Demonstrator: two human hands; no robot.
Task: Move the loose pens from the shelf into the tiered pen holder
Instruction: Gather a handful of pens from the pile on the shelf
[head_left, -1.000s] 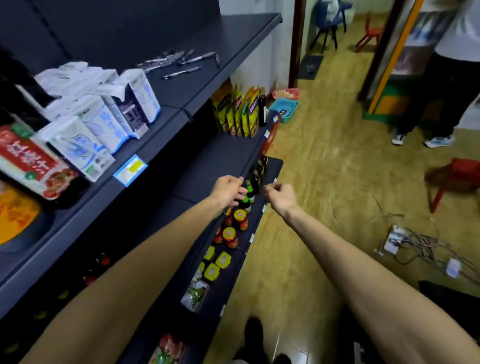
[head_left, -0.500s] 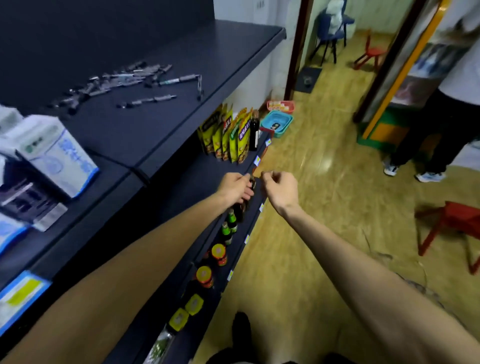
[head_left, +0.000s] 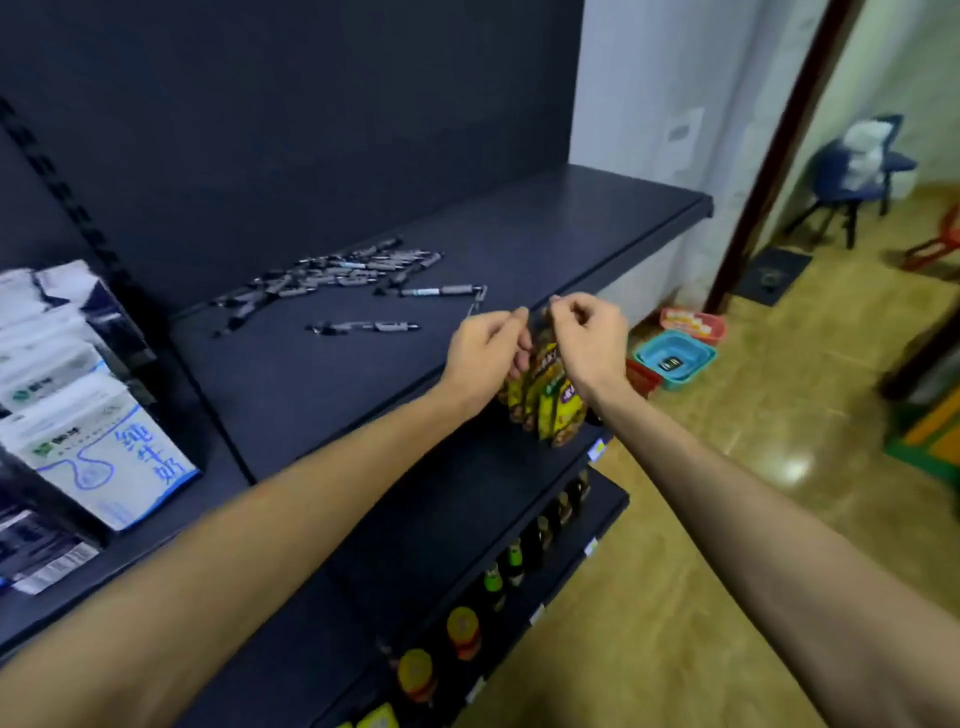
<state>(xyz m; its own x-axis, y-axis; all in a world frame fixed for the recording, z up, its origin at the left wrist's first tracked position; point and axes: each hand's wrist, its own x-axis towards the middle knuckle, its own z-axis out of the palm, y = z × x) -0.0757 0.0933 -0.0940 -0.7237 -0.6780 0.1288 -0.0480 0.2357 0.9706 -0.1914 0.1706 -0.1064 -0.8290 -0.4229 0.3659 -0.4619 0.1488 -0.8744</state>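
A dark shelf (head_left: 519, 249) is seen, with loose pens (head_left: 343, 273) scattered across its rear. At its front edge the left hand (head_left: 485, 348) and right hand (head_left: 589, 338) are raised together, fingers curled; whether anything is pinched cannot be told.

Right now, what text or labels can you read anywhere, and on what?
"纯牛奶": blue characters on the nearest white milk carton.
Green logo text on the cartons: too blurred.
Yellow snack packets: print unreadable.
Shelf-edge price tags: too small.
Loose pens: no legible marking.
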